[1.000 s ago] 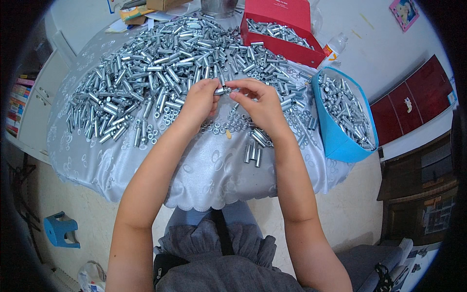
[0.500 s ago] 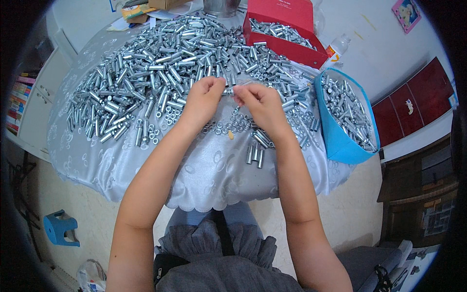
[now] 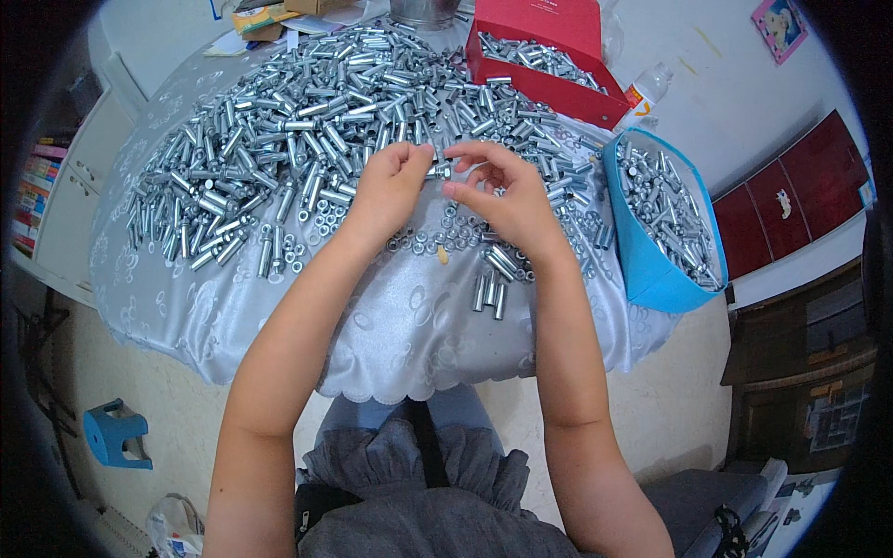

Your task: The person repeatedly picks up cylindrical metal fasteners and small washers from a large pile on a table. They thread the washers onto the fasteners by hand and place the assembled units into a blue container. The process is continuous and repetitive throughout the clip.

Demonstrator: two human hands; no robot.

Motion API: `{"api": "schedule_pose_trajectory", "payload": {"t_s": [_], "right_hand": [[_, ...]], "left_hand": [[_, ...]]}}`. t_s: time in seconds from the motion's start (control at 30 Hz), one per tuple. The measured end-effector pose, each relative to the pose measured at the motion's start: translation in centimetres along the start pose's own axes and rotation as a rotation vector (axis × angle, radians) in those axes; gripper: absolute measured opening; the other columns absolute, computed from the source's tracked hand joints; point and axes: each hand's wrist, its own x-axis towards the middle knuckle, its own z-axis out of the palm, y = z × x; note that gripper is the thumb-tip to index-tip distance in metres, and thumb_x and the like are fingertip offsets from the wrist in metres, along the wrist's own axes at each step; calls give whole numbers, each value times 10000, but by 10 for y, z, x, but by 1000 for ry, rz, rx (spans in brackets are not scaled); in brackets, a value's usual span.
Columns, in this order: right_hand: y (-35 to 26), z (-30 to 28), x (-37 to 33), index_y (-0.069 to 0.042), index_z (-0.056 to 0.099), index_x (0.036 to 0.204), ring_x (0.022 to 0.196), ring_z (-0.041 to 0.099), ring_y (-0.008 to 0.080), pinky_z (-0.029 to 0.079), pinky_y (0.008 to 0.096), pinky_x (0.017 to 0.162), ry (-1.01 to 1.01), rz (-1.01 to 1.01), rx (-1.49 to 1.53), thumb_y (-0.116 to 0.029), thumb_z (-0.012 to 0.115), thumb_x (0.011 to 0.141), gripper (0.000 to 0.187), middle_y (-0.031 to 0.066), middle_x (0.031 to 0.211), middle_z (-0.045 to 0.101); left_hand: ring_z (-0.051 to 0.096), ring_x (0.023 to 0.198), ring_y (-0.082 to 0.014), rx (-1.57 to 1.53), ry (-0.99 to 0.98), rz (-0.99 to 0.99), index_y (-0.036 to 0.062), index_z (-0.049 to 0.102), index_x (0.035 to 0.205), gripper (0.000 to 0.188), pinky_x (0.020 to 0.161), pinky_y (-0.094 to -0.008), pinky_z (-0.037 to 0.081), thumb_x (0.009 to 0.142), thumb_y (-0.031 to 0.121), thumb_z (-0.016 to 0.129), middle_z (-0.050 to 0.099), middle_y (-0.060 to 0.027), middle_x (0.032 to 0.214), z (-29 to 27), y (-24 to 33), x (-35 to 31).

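My left hand (image 3: 392,189) is closed on a silver expansion bolt (image 3: 440,172), whose end with a nut sticks out to the right past the thumb and forefinger. Just right of that end, my right hand (image 3: 499,191) has its thumb and fingers spread apart with nothing visible between them. Both hands are over the near edge of a large heap of metal sleeves and bolts (image 3: 326,112). Below them, loose hex nuts (image 3: 430,244) lie scattered on the cloth. Several short metal sleeves (image 3: 489,295) rest close to my right forearm.
A silvery patterned tablecloth (image 3: 400,325) covers the round table. On the right stands a blue fabric bin (image 3: 662,251) full of bolts. Behind are a red box (image 3: 544,88) of metal parts, a plastic bottle (image 3: 648,93) and a metal bucket (image 3: 423,13). A blue stool (image 3: 116,434) is on the floor.
My right hand's fingers have come off the bolt end and spread open, moving slightly right. The nut end now shows. My left hand has kept its grip.
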Motion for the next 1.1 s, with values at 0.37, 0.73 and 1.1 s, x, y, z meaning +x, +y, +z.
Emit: {"api": "schedule_pose_trajectory", "payload": {"t_s": [0.37, 0.73, 1.1], "right_hand": [[15, 0, 1, -27, 625, 806, 578, 434, 52, 371, 191, 556, -30, 145, -47, -147, 625, 790, 122, -5, 683, 533], [6, 3, 1, -47, 596, 944, 651, 448, 75, 388, 214, 578, 33, -111, -113, -113, 689, 704, 265, 11, 727, 499], [17, -3, 2, -1, 580, 853, 574, 454, 88, 397, 239, 538, -27, 179, -39, -155, 669, 758, 202, 32, 668, 532]], "left_hand": [[373, 523, -58, 39, -15, 7, 10, 527, 650, 337, 467, -250, 310, 864, 269, 498, 450, 24, 557, -1, -4, 2], [379, 534, -55, 18, -8, -16, 13, 543, 659, 339, 474, -242, 312, 866, 278, 496, 462, 21, 569, 0, 0, 0], [367, 523, -55, 48, -41, -23, 12, 535, 655, 345, 467, -244, 305, 867, 281, 495, 459, 27, 565, 0, 1, -1]]}}
